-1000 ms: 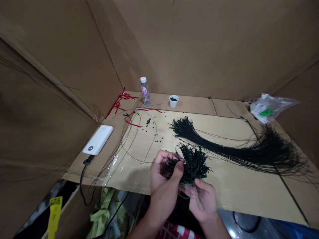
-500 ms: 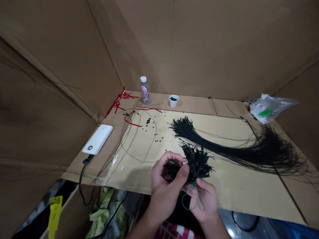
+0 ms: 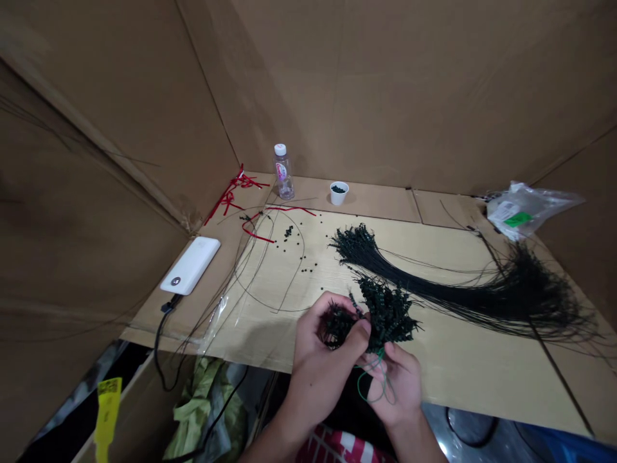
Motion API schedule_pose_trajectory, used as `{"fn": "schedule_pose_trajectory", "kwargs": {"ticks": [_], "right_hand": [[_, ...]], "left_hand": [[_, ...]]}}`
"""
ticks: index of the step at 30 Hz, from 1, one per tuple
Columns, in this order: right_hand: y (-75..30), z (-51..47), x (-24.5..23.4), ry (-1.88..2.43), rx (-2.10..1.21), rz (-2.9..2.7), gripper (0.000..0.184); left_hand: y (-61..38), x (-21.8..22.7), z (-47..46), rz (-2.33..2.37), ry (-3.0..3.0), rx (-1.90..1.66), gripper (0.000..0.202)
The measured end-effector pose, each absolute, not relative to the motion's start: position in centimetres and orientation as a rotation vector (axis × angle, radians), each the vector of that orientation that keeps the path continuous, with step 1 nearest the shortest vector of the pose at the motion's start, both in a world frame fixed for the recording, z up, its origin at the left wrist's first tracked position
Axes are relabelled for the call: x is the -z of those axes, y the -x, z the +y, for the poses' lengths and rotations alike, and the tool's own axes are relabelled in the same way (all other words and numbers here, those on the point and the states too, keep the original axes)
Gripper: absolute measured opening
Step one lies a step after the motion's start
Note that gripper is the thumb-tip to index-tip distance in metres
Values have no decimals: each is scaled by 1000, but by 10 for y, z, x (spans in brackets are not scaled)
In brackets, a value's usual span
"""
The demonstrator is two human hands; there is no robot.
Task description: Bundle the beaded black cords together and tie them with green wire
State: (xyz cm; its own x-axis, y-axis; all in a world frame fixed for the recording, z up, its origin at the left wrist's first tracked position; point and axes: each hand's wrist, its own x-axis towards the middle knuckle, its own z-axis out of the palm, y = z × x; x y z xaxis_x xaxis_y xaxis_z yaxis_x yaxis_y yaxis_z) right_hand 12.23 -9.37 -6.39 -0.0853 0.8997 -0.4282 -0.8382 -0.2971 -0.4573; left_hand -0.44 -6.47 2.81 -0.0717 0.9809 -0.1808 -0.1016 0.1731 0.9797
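My left hand [image 3: 328,350] grips a tight dark clump of beaded sprig tips [image 3: 338,325], its thumb pressed across them. Beside it, a larger bunch of dark green beaded sprigs [image 3: 388,314] rises from my right hand [image 3: 396,382]. That hand holds the bunch's stems low down, where a thin green wire [image 3: 373,386] hangs in a loop. The two hands nearly touch under the bunch. Farther up the board, a long sheaf of black stems with beaded tips [image 3: 463,289] lies fanned out to the right.
Loose dark beads [image 3: 289,233] and thin wires lie on the pale board [image 3: 463,366]. A white cup of beads [image 3: 339,193], a water bottle [image 3: 283,172], red ties [image 3: 236,193], a white power bank [image 3: 190,265] and a plastic bag [image 3: 518,212] sit around it. Cardboard walls surround the area.
The bunch and both hands have shifted slightly right. My left hand has drawn the clump tighter, and the green wire loop hangs more fully below my right hand.
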Motion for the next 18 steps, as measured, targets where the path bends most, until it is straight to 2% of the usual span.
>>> {"fn": "schedule_pose_trajectory", "kwargs": {"ticks": [10,18], "right_hand": [[-126,-94,70,762,-1708,-76,27],[-136,-94,69,823,-1741,-81,21]], "left_hand": [[-6,-32,-67,1103,-926,-1347,14],[-8,-34,-72,1248,-1042,-1292,16]]}}
